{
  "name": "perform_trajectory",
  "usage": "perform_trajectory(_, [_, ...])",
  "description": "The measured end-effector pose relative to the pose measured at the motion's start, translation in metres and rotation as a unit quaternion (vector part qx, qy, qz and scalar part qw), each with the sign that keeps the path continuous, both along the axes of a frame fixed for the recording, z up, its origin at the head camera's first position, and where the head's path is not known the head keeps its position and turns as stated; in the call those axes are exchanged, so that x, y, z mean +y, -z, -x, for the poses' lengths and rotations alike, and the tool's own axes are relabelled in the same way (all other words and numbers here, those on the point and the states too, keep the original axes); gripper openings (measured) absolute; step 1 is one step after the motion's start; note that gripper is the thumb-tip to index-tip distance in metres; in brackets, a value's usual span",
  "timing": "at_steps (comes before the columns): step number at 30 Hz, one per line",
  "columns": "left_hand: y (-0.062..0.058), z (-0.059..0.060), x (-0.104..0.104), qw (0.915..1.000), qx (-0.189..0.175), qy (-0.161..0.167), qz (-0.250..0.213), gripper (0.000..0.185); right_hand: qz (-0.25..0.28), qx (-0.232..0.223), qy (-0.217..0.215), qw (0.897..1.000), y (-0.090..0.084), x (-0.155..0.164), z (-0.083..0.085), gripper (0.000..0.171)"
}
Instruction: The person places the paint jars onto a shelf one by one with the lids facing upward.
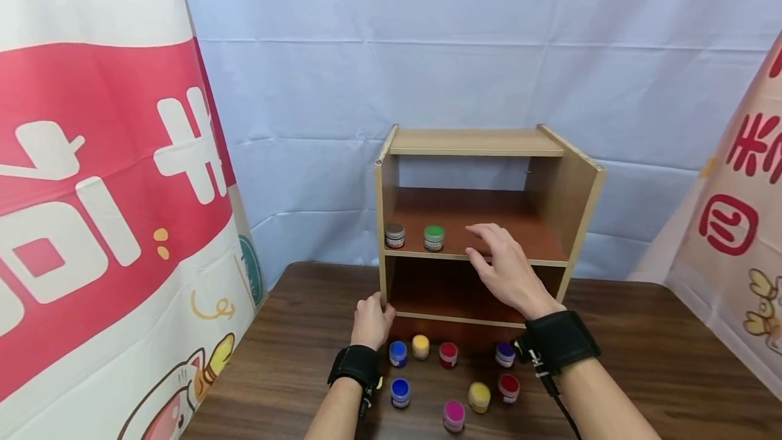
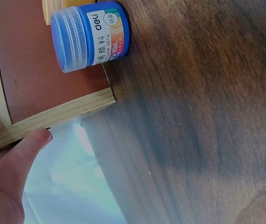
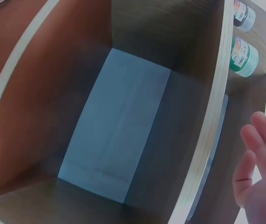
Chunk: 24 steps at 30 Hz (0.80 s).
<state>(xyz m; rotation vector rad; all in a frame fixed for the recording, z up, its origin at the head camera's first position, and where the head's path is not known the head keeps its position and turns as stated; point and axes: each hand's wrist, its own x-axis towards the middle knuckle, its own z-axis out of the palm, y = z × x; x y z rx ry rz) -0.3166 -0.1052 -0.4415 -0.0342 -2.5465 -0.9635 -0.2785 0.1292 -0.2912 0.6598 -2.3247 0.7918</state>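
Note:
My left hand (image 1: 370, 323) grips the lower front edge of the left side of a small wooden shelf (image 1: 476, 142). In the left wrist view, a finger and thumb lie on opposite faces of that side board (image 2: 72, 108). My right hand (image 1: 506, 267) is in front of the middle board with fingers spread, holding nothing. To its left, a paint jar with a green lid (image 1: 434, 238) stands on that board. A brown-lidded paint jar (image 1: 394, 236) is farther left, by the side board. Both jars also show in the right wrist view, beyond the board's pale edge (image 3: 212, 121).
Several paint jars stand on the dark wooden table (image 1: 269, 365) in front of the shelf: blue (image 1: 400, 393), yellow (image 1: 479, 397), red (image 1: 509, 388), magenta (image 1: 454, 416) and purple (image 1: 504, 354) among them. A pale blue cloth (image 1: 305, 87) hangs behind, with printed curtains (image 1: 116, 223) at the sides.

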Motion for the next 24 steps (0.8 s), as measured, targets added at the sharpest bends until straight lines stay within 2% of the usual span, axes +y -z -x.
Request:
perform_trajectory(9, [0.001,0.001,0.0,1.0,-0.004,0.001,-0.006,0.036,0.005,0.076,-0.009,0.997,0.03,0.023,-0.024,0.03])
perform_trajectory(13, [0.0,-0.001,-0.001,0.9998,-0.011,0.006,-0.014,0.035,-0.007,0.088,-0.01,0.996,0.049,0.033,-0.032,0.03])
perform_trajectory(16, [0.0,-0.001,-0.001,0.9998,-0.012,0.005,-0.016,0.035,-0.012,0.073,-0.012,0.997,0.064,0.041,-0.037,0.03])
perform_trajectory(24, [0.001,-0.001,-0.001,0.9998,-0.001,0.011,-0.017,0.032,-0.011,-0.005,-0.002,1.0,0.107,0.06,-0.045,0.03])
